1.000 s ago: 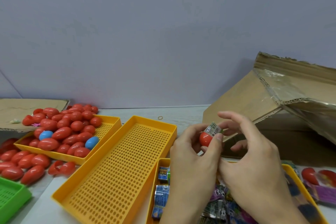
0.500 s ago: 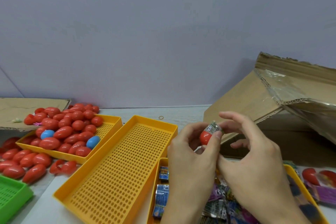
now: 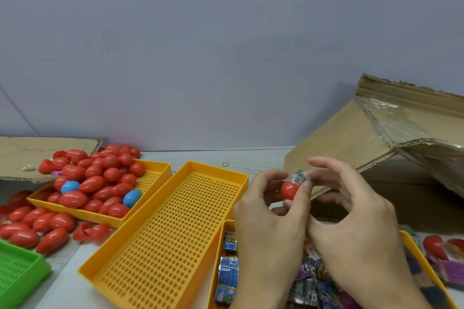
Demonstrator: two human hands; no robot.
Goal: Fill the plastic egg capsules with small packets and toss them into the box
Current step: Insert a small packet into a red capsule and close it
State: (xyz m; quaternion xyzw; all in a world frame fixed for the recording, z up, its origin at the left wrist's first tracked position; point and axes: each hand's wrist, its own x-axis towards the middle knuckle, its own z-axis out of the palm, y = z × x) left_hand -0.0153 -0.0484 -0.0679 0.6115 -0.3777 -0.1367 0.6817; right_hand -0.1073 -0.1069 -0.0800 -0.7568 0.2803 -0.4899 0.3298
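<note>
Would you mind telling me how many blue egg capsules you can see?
2. One blue egg capsule lies at the left of the heaped yellow tray; the other blue egg capsule lies near its front right. More may be buried under the red ones.

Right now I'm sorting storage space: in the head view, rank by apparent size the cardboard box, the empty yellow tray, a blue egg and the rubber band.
1. cardboard box, though it runs out of frame
2. empty yellow tray
3. blue egg
4. rubber band
</note>
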